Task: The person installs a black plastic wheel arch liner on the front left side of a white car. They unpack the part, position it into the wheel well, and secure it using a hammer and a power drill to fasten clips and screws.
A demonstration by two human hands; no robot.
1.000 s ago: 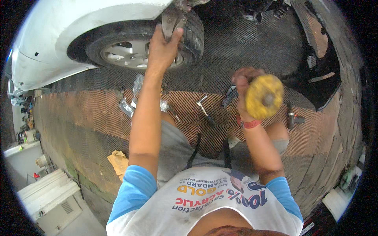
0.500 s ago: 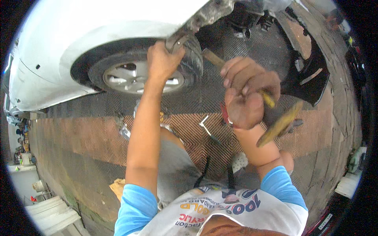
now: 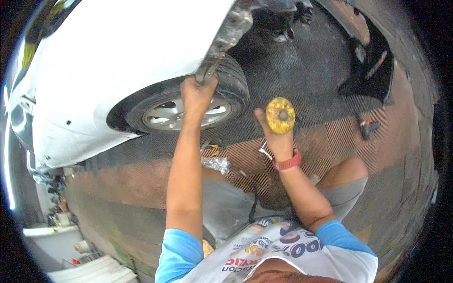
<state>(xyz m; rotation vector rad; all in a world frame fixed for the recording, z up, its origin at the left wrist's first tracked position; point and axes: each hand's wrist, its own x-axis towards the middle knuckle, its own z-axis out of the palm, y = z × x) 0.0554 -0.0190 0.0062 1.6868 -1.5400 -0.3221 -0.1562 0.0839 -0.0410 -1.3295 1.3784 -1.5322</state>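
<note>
Disc (image 3: 280, 116), yellow, sits atop right hand's grip (image 3: 279, 141)

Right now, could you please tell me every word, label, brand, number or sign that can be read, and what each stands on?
White shirt: large red, orange and dark blue lettering, partly lost in folds; I won't copy the wording.
Yellow-headed tool in the right hand: no lettering readable.
Tyre: none readable.
Dark tool on the floor: too small to read.
</note>
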